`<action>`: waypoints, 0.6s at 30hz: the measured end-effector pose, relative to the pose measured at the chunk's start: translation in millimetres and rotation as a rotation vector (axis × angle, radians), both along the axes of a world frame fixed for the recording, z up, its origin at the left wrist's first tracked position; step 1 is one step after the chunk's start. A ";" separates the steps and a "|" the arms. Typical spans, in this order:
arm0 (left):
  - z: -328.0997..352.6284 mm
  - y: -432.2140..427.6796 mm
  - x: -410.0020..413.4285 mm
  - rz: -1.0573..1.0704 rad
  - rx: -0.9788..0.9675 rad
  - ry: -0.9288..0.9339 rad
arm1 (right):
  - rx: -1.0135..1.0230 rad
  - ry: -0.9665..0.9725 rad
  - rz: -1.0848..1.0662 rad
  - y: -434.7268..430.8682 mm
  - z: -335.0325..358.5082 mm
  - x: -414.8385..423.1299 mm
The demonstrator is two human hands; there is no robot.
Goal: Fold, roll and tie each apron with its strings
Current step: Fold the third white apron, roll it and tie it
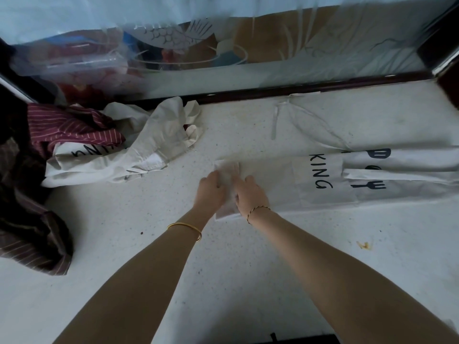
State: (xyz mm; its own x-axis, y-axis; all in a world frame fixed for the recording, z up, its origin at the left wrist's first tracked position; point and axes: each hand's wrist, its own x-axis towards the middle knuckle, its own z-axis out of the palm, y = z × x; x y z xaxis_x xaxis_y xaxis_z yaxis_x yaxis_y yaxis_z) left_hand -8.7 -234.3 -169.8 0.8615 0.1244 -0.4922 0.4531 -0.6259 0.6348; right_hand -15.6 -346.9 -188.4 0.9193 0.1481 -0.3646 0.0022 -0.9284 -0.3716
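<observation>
Just now both hands sit side by side at the left end of the folded apron [285, 180], a long white strip printed KING that lies flat across the speckled white surface [173, 256]; the left hand [211, 192] and the right hand [250, 194] each curl their fingers over that end, which is turned over on itself. Its strings [274, 120] trail loose on the surface behind it, near the frosted glass panel [298, 58]. Further left lies a crumpled white apron [149, 145], touching a maroon striped cloth [74, 130]
</observation>
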 end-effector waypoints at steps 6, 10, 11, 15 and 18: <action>-10.1 5.8 4.5 0.067 0.188 0.035 | -0.050 0.005 0.022 3.4 -4.4 3.4; -8.2 4.7 12.0 0.017 0.081 0.083 | 0.041 0.074 0.010 -2.2 0.3 7.7; -7.9 3.8 13.0 0.009 0.032 0.098 | 0.071 0.085 -0.001 -3.8 1.0 9.0; -2.5 -2.5 14.1 0.048 -0.151 0.078 | 0.107 0.114 -0.008 -6.2 1.1 12.1; 0.5 -11.1 15.2 0.071 -0.294 0.094 | 0.184 0.128 -0.023 -8.0 2.7 15.2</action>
